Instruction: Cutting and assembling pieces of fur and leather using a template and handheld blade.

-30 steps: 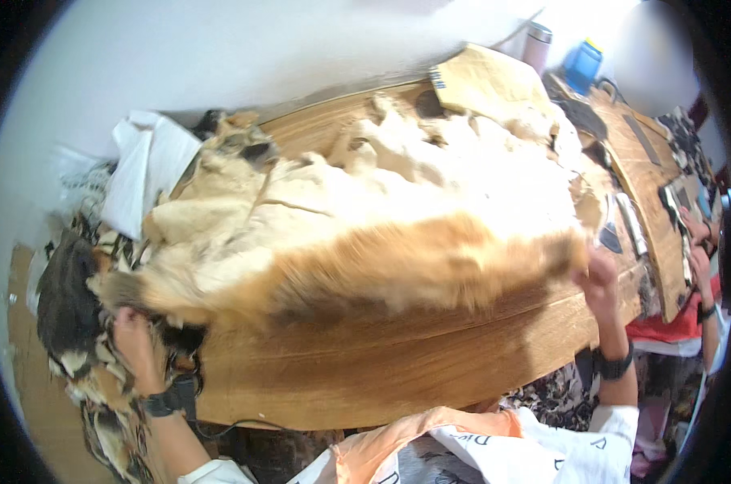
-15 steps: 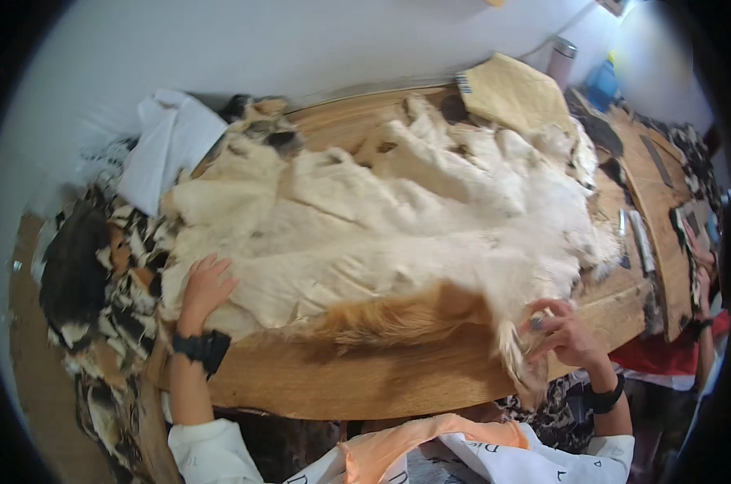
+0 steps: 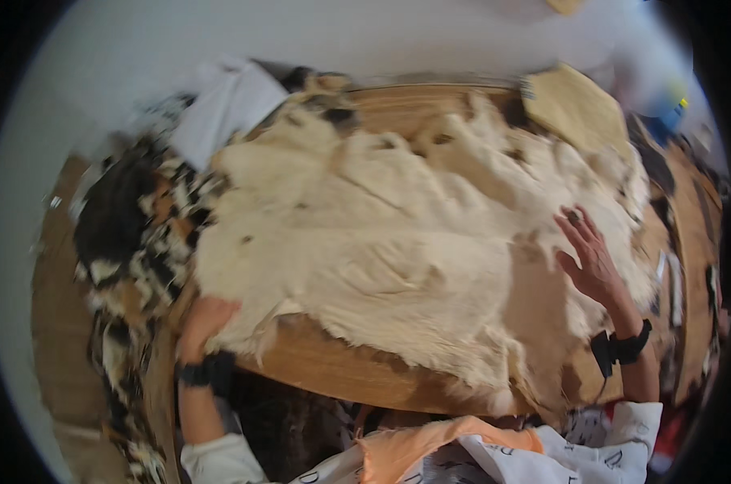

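A large pale animal hide (image 3: 357, 234) lies spread over the wooden table, flesh side up, with its near edge hanging slightly over the front. At its near left corner my left hand (image 3: 208, 323) is closed on the edge of the hide, its fingertips partly hidden. My right hand (image 3: 593, 262) is held over the right part of the hide with fingers spread and nothing in them; its shadow falls on the skin. A dark ring-like band shows on one finger. Both wrists wear black straps.
Patchy fur scraps (image 3: 152, 250) are heaped left of the table (image 3: 333, 363). White cloth or paper (image 3: 228, 113) rests at the back left, a yellowish sheet (image 3: 575, 105) at the back right. Wooden boards (image 3: 692, 242) and a blue bottle (image 3: 668, 121) are at the far right.
The near edge, folded up with orange-brown fur showing, now lies flat towards me. My right hand let go and rose away over the hide; my left hand moved to the near left corner.
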`<state>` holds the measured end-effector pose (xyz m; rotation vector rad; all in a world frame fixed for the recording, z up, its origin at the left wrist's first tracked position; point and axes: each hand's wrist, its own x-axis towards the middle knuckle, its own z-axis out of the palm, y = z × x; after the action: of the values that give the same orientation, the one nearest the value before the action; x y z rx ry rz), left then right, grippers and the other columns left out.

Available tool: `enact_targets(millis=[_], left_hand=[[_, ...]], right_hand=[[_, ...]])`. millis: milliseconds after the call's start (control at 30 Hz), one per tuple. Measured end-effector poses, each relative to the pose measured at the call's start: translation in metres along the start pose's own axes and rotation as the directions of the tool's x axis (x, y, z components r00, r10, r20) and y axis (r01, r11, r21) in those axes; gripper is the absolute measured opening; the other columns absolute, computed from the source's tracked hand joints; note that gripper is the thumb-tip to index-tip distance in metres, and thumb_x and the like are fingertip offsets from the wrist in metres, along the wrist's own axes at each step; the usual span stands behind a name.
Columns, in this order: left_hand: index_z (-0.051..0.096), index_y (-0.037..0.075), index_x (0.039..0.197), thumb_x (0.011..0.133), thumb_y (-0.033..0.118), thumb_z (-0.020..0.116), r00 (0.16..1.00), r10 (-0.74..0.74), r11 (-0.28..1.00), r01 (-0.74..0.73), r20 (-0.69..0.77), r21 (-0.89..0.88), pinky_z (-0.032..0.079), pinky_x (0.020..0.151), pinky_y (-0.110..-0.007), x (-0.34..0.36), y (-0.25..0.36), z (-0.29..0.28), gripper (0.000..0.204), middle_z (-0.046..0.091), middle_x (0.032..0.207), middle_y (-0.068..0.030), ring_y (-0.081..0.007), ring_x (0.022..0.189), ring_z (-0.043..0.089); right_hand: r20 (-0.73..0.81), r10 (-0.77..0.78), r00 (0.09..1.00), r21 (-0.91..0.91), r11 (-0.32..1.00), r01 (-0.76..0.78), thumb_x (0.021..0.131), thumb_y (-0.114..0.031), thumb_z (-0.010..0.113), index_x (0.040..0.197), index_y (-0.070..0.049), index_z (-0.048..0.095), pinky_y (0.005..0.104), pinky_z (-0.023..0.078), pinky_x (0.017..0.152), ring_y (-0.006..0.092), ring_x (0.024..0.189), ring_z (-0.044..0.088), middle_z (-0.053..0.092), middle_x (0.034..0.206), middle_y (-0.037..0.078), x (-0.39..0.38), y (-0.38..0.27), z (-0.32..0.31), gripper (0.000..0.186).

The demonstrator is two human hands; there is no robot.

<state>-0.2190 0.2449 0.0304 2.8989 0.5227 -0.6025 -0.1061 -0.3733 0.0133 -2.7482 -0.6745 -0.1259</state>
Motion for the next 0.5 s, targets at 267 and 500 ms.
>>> enact_targets(millis=[267, 500], left_hand=[[0.06, 0.006, 0.107, 0.081, 0.052, 0.047, 0.665, -0.242, 0.97, 0.184, -0.706, -0.158, 0.039, 0.086, -0.046, 0.131, 0.073, -0.039, 0.054, 0.058, 0.113, -0.0105, -0.0304, 0.106, 0.051], [0.055, 0.006, 0.114, 0.076, 0.059, 0.051, 0.77, -0.195, 0.96, 0.276, -0.607, 0.041, 0.032, 0.092, -0.051, 0.175, 0.102, -0.033, 0.065, 0.058, 0.112, -0.0164, -0.0346, 0.108, 0.05]], right_hand=[[0.229, 0.117, 0.966, -0.095, 0.991, -0.098, 0.086, -0.039, 0.042, 0.137, -0.011, 0.029, 0.0461, 0.009, 0.107, 0.0285, 0.137, 0.01, 0.023, 0.145, 0.008, 0.034, -0.004, 0.053, 0.059], [0.245, 0.151, 0.958, -0.084, 0.987, -0.134, 0.085, -0.038, 0.043, 0.138, -0.012, 0.029, 0.0447, 0.007, 0.108, 0.0278, 0.137, 0.01, 0.024, 0.144, 0.008, 0.034, -0.005, 0.05, 0.06]])
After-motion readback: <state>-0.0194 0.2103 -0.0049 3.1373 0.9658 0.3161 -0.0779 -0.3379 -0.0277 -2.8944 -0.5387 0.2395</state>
